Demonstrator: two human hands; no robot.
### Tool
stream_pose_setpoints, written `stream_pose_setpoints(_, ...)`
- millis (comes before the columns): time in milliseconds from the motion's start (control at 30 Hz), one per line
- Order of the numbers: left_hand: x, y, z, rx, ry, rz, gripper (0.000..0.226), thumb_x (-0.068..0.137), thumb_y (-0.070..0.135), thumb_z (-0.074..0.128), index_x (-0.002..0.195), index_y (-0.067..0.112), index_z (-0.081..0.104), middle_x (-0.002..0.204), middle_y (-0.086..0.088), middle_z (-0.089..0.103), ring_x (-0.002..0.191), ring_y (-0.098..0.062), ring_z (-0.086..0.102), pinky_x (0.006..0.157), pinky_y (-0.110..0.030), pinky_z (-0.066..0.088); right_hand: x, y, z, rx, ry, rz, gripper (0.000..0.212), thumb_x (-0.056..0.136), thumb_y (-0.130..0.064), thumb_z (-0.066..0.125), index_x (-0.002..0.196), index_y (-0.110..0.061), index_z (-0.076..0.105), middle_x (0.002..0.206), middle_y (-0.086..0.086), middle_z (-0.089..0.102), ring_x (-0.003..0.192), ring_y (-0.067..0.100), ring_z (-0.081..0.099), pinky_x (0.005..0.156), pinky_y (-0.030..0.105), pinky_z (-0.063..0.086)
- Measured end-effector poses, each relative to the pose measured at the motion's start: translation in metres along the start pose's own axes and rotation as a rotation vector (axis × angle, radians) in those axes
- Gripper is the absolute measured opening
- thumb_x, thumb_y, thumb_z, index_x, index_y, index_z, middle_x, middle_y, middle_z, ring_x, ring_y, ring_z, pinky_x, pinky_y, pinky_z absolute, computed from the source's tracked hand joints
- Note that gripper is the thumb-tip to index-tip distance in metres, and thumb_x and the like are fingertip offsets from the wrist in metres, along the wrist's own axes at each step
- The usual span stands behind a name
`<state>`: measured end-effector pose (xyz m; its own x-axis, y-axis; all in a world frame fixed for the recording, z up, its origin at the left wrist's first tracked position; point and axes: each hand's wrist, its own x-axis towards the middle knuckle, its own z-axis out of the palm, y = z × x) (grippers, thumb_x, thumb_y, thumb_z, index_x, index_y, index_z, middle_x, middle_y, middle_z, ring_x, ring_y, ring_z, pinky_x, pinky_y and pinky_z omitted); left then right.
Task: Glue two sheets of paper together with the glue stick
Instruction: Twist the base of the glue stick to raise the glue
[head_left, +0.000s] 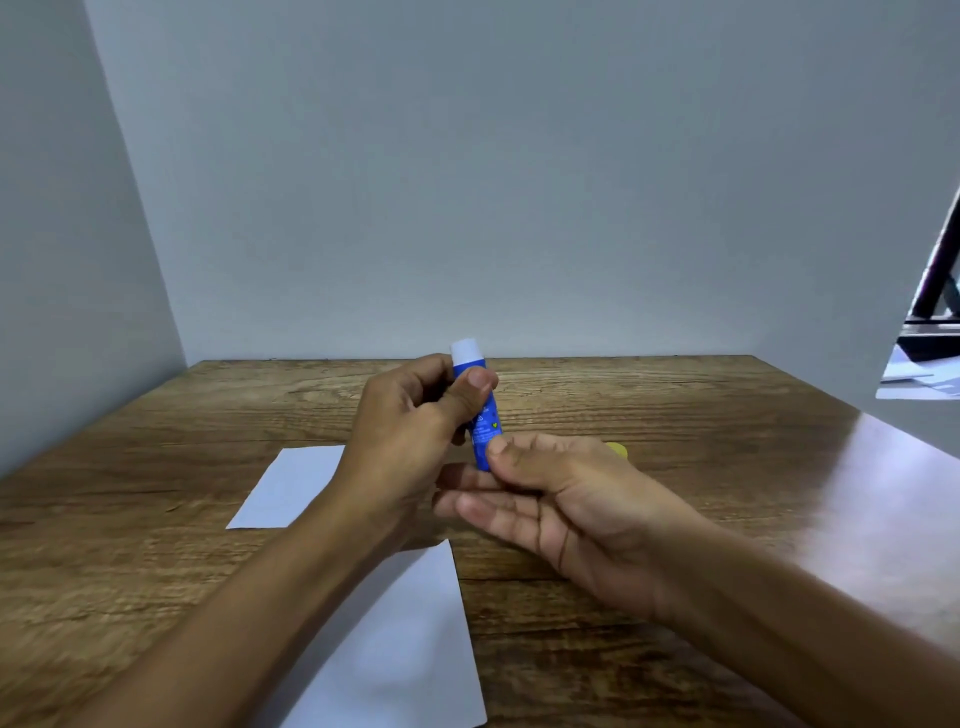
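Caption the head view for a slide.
Both hands, left and right, hold an uncapped glue stick above two paper sheets on a wooden table.

The single head-worn camera is looking forward and down from the person's own eye level, sitting close over the brown wood-grain table (675, 415) and facing the plain grey wall (519, 182) behind it.

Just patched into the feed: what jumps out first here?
The blue glue stick, held upright at centre above the wooden table, white glue exposed: left hand grips its body, right hand pinches its base. Two white sheets lie apart below-left.
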<state>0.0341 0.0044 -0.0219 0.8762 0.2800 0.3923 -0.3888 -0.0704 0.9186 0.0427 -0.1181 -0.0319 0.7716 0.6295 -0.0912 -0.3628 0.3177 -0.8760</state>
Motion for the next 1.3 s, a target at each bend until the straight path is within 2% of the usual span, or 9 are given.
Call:
stream_pose_setpoints(133, -0.0002, -0.0007, 0.0, 0.027, -0.016, 0.008, 0.015, 0.081, 0.017, 0.058, 0.075, 0.006, 0.065, 0.064, -0.006, 0.05, 0.048, -0.007, 0.041, 0.047, -0.016, 0.039, 0.0014, 0.0024, -0.0007, -0.021, 0.049, -0.027, 0.018, 0.08, 0.002, 0.059, 0.097, 0.008, 0.057, 0.086, 0.023, 0.069, 0.069, 0.028, 0.072, 0.058, 0.023, 0.057)
stream_pose_setpoints(200, -0.0007, -0.0014, 0.0007, 0.029, -0.015, 0.012, 0.016, 0.082, 0.017, 0.058, 0.077, 0.002, 0.063, 0.065, -0.007, 0.049, 0.047, -0.005, 0.041, 0.047, -0.015, 0.039, 0.0004, 0.0013, 0.0, -0.01, 0.038, -0.026, 0.007, 0.085, 0.001, 0.053, 0.087, 0.007, 0.057, 0.074, 0.02, 0.07, 0.064, 0.027, 0.071, 0.056, 0.022, 0.056)
stream_pose_setpoints(267, -0.001, -0.0016, 0.001, 0.001, -0.002, -0.004, 0.018, 0.082, 0.016, 0.058, 0.078, -0.001, 0.062, 0.065, -0.007, 0.048, 0.046, -0.004, 0.041, 0.046, -0.014, 0.038, -0.0011, 0.0006, 0.0013, 0.003, 0.026, -0.009, 0.013, 0.09, -0.001, 0.046, 0.082, 0.005, 0.055, 0.068, 0.02, 0.071, 0.062, 0.028, 0.071, 0.054, 0.023, 0.056)
stream_pose_setpoints(467, 0.001, -0.0014, -0.0004, -0.009, 0.012, -0.015, 0.014, 0.081, 0.017, 0.058, 0.074, 0.007, 0.065, 0.065, -0.005, 0.051, 0.048, -0.004, 0.042, 0.049, -0.018, 0.04, -0.0011, 0.0017, 0.0033, -0.01, 0.014, -0.007, 0.01, 0.086, -0.003, 0.054, 0.088, 0.006, 0.058, 0.075, 0.02, 0.071, 0.067, 0.03, 0.071, 0.059, 0.025, 0.058)
stream_pose_setpoints(633, -0.0006, -0.0011, 0.0012, 0.024, -0.005, 0.021, 0.016, 0.082, 0.015, 0.058, 0.077, 0.0, 0.063, 0.066, -0.009, 0.049, 0.045, -0.002, 0.041, 0.045, -0.013, 0.038, -0.0005, 0.0018, 0.0019, -0.049, 0.05, -0.011, 0.008, 0.086, 0.002, 0.052, 0.09, 0.006, 0.058, 0.074, 0.018, 0.07, 0.065, 0.027, 0.071, 0.056, 0.022, 0.056)
stream_pose_setpoints(800, -0.0003, -0.0013, 0.0004, 0.023, 0.002, 0.026, 0.017, 0.082, 0.014, 0.057, 0.079, -0.002, 0.062, 0.064, -0.008, 0.049, 0.043, -0.002, 0.041, 0.045, -0.012, 0.037, -0.0013, 0.0004, 0.0024, -0.016, 0.035, 0.003, 0.02, 0.092, -0.002, 0.043, 0.075, 0.002, 0.054, 0.068, 0.019, 0.071, 0.063, 0.029, 0.071, 0.055, 0.024, 0.057)
stream_pose_setpoints(1000, -0.0006, -0.0009, 0.0, -0.003, 0.004, 0.012, 0.02, 0.081, 0.016, 0.058, 0.078, -0.004, 0.061, 0.066, -0.01, 0.048, 0.045, -0.002, 0.042, 0.045, -0.014, 0.038, -0.0005, 0.0024, 0.0024, -0.052, 0.04, -0.02, 0.005, 0.083, -0.001, 0.057, 0.083, 0.004, 0.059, 0.069, 0.017, 0.071, 0.063, 0.027, 0.071, 0.054, 0.022, 0.056)
stream_pose_setpoints(1200, -0.0008, -0.0015, 0.0001, 0.019, -0.001, 0.028, 0.019, 0.082, 0.015, 0.057, 0.079, -0.003, 0.062, 0.065, -0.009, 0.049, 0.045, -0.003, 0.041, 0.046, -0.013, 0.038, 0.0009, 0.0017, 0.0012, -0.042, 0.014, -0.004, 0.02, 0.093, -0.005, 0.041, 0.083, 0.003, 0.056, 0.072, 0.021, 0.071, 0.065, 0.03, 0.071, 0.055, 0.024, 0.057)
stream_pose_setpoints(1300, -0.0004, -0.0017, -0.0006, 0.008, 0.003, 0.027, 0.021, 0.082, 0.015, 0.057, 0.079, -0.006, 0.061, 0.064, -0.009, 0.048, 0.044, -0.003, 0.04, 0.045, -0.013, 0.038, 0.0017, 0.0018, 0.0004, -0.044, 0.007, -0.005, 0.02, 0.092, -0.009, 0.045, 0.088, 0.005, 0.059, 0.073, 0.021, 0.071, 0.066, 0.031, 0.071, 0.056, 0.024, 0.057)
